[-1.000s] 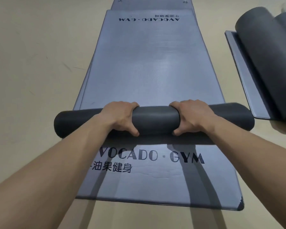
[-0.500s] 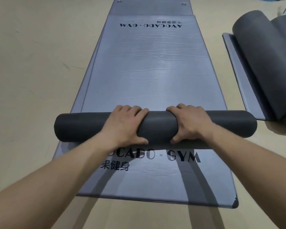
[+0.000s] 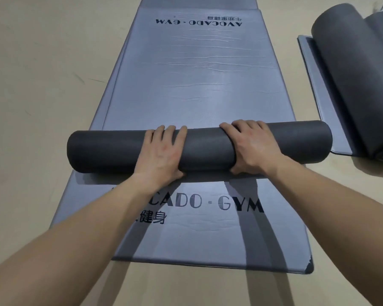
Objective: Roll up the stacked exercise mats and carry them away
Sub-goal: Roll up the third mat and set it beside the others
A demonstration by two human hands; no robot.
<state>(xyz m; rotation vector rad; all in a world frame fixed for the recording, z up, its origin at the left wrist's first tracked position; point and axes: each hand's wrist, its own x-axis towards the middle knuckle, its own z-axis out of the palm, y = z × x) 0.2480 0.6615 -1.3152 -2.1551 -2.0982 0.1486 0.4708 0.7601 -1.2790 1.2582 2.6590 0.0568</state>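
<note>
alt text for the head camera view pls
A left hand and a right hand grip a dark grey foam mat roll lying across flat blue-grey exercise mats printed AVOCADO GYM, stacked on a beige floor. More dark grey rolled mats lie at the right.

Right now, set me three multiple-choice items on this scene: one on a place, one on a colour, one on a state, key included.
1. Where does the roll lie?
A. On bare floor
B. Across the flat mat
C. Against a wall
2. What colour is the roll's outside?
A. Dark grey
B. Red
C. Green
3. What are the left hand and right hand doing?
A. Hanging free
B. Resting on the floor
C. Gripping the roll
Key: 1 B, it spans the printed mat's width; 2 A, its surface is dark grey; 3 C, fingers wrap over it, thumbs on its near side.
</note>
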